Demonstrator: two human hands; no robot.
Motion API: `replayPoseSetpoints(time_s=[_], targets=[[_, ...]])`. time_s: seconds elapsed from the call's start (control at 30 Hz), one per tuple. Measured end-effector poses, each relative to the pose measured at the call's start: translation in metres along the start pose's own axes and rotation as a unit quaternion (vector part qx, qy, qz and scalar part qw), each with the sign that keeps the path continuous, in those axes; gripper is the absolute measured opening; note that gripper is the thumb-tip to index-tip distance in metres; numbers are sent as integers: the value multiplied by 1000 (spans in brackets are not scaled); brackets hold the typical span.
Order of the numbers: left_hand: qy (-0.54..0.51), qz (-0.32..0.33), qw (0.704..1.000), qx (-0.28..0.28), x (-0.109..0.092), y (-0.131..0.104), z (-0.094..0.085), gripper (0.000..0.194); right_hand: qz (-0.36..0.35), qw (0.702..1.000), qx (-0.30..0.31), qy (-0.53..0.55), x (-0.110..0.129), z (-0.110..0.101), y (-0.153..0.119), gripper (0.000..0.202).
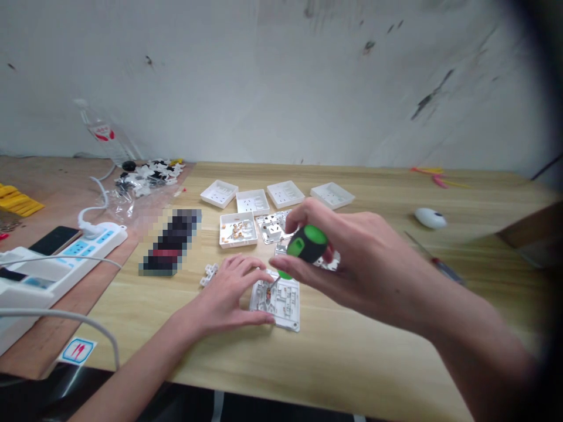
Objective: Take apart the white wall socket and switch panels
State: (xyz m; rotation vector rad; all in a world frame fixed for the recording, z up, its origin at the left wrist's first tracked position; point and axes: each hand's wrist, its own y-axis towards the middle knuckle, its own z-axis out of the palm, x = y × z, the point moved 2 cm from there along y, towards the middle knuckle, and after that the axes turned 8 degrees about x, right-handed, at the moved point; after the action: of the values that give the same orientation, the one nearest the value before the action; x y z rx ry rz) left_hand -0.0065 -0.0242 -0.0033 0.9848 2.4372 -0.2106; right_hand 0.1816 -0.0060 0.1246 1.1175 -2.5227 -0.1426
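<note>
My right hand (347, 252) grips a screwdriver (308, 243) with a green and black handle, slanted down to the left. Its shaft reaches a small brass-coloured part (268, 293) inside a white socket panel (288, 305), which lies open side up on the table. Whether the tip touches that part I cannot tell. With thumb and fingers at the panel's left side, my left hand (229, 293) holds it against the table. Just behind this hand sits a small white plastic piece (209, 274). Another white panel (281, 249) is partly hidden by the right hand.
Several white socket covers (253, 201) stand farther back, before a box of brass pieces (238, 230) and a filled panel (272, 227). To the left are a power strip (92, 240), a phone (55, 241) and a bottle (103, 132). A mouse (430, 218) and second screwdriver (446, 269) lie right.
</note>
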Motion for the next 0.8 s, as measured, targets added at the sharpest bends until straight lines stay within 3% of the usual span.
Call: replayPoseSetpoints(time_s=[0.1,0.23,0.5,0.73,0.8], targets=[[16,10,1000,-10,1,0,1,56,25,999,-1,-29,10,-1,7,18],[10,23,1000,-8,3,0,1,45,34,999,12,19,16,1,7,17],[-11,23,1000,-12,4,0,2,38,28,989,87,120,-3,-9,5,14],[-9,16,1000,-13,5,0,3,42,33,998,55,-9,-3,-14,14,10],[-7,14,1000,-10,5,0,3,41,18,997,76,-21,1,-14,15,6]])
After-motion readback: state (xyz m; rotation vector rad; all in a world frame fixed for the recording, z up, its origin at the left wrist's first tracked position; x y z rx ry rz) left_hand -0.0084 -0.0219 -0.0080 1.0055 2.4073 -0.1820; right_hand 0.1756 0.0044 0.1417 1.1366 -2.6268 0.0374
